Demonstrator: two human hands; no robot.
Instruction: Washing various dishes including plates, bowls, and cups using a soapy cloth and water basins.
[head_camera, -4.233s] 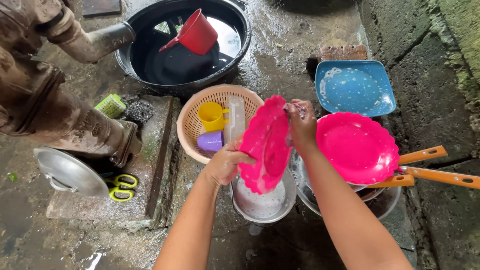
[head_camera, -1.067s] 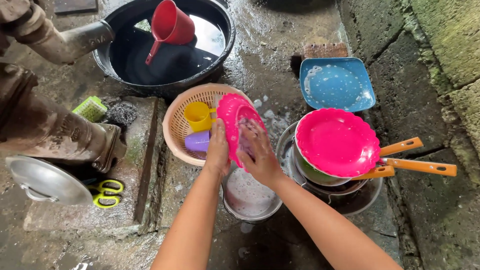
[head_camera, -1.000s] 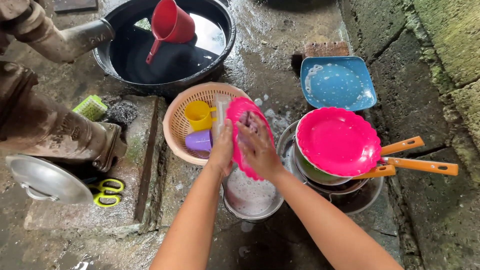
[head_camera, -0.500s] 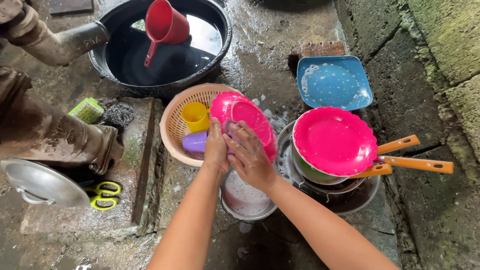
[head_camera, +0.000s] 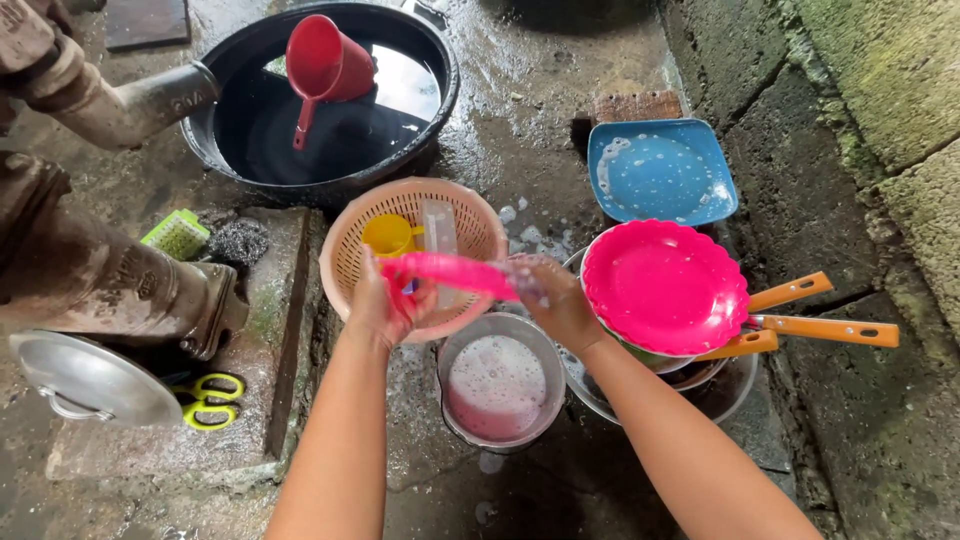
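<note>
Above the steel bowl (head_camera: 500, 385), both hands' fingers (head_camera: 375, 300) clasp the pink plate (head_camera: 445, 272) edge-on

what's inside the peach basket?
The peach basket holds a yellow cup and a clear tumbler. The pink plate and left hand cover its front part.

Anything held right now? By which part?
Pink plate, seen nearly edge-on: left hand grips its left rim, right hand its right rim.
</note>
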